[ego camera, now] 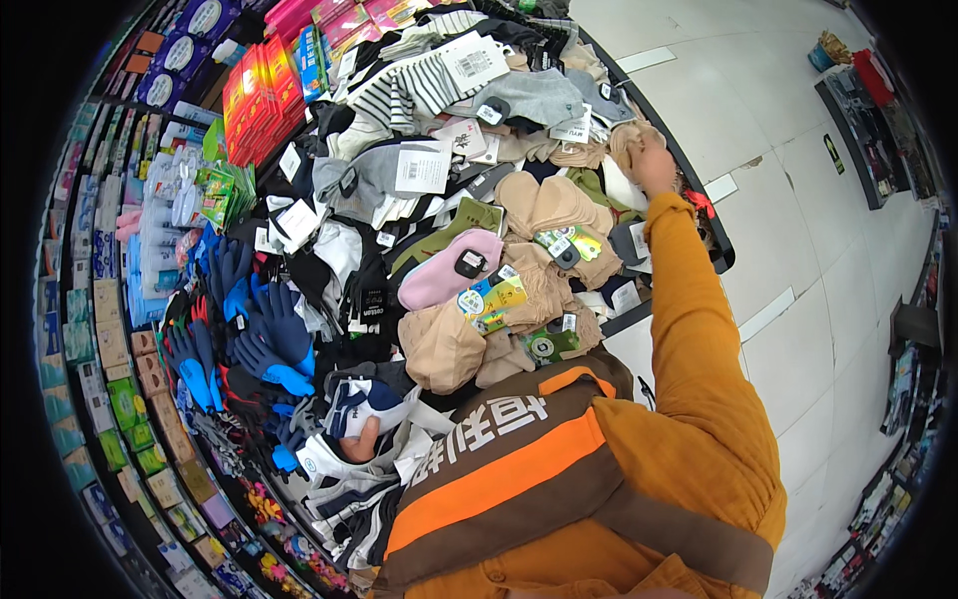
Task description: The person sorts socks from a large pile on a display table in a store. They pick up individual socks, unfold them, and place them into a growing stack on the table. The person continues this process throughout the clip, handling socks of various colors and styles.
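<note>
A display table is heaped with socks before me. Toward its far right edge, my right hand (653, 159) is on a bundle of beige socks (625, 138); whether its fingers grip them I cannot tell. My left hand (360, 440) is low at the near left, its thumb pressed on white and navy socks (367, 404), with more white, grey and black socks (352, 509) stacked beneath and beside it. Between the hands lie packs of beige stockings (441, 348), a pink pair of socks (453, 269) with a black tag and olive-green socks (449, 232). Striped socks (408, 86) lie farther back.
Blue-and-navy work gloves (273, 344) are piled at the left, near white tubes and bottles (161, 239). Red packets (262, 101) stand at the back left. Stocked shelves (112, 359) curve along the left rim. The table's black edge (692, 180) borders a tiled floor (793, 224) at right.
</note>
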`<state>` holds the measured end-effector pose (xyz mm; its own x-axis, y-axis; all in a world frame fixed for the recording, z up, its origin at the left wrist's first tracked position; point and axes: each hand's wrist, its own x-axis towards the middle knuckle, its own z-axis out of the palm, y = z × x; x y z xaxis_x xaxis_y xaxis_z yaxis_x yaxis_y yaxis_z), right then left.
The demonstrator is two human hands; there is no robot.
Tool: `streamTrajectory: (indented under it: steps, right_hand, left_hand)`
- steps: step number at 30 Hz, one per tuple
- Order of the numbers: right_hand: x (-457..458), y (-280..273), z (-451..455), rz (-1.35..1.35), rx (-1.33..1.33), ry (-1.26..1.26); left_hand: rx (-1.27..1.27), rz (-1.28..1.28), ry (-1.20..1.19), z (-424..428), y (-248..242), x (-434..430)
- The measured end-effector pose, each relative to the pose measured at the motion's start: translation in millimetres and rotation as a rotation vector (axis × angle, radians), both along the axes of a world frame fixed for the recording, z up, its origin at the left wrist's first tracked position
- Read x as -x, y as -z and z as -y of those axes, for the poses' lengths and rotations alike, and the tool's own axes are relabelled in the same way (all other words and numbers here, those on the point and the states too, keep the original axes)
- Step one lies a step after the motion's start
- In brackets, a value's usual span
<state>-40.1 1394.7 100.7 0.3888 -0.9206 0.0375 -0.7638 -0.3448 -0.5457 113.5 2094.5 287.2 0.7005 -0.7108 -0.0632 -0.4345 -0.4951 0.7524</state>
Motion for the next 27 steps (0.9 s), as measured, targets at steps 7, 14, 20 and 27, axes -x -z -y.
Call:
streamTrajectory:
  steps: [7, 14, 20, 27]
  right_hand:
    - [52, -78, -1, 0.908, -0.362, 0.047]
    - [63, -229, -110, 0.866, -0.434, -0.116]
    - [45, -218, -227, 0.692, -0.545, -0.661]
    - [-5, -107, -218, 0.477, -0.54, -0.453]
  left_hand:
    - [0.039, -0.094, -0.072, 8, -4, 5]
    - [0.185, 0.031, 0.057, 18, 5, -5]
    - [0.271, -0.042, 0.2, 31, -15, -12]
    - [0.36, -0.101, 0.286, 22, -24, -11]
